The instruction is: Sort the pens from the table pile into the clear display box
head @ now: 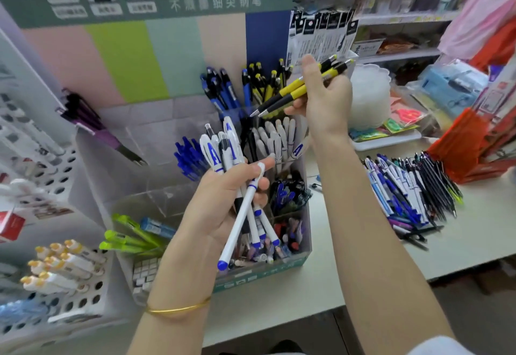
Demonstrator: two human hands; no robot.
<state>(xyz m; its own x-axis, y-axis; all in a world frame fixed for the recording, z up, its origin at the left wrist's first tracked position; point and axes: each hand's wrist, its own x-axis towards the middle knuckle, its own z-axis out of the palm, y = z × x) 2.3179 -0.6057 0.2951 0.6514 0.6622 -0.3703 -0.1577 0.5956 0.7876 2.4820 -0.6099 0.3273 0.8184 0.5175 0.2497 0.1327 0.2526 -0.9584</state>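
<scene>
My left hand (223, 203) grips a bunch of white pens with blue tips (240, 215) above the clear display box (156, 201). My right hand (324, 97) holds two yellow-and-black pens (293, 90) over the box's back compartments, tips pointing down-left. The box holds blue pens (190, 159), white pens (276, 136), dark blue pens (220, 89) and yellow pens (265, 83) in separate cells. The pile of mixed pens (410, 189) lies on the white table (474, 229) to the right.
White perforated baskets (64, 284) with markers stand at the left. Green highlighters (128, 240) lie in a front cell. Orange packets (469, 148), a white round container (368, 97) and packaged scissors (407, 117) crowd the table's back right. Shop shelves lie behind.
</scene>
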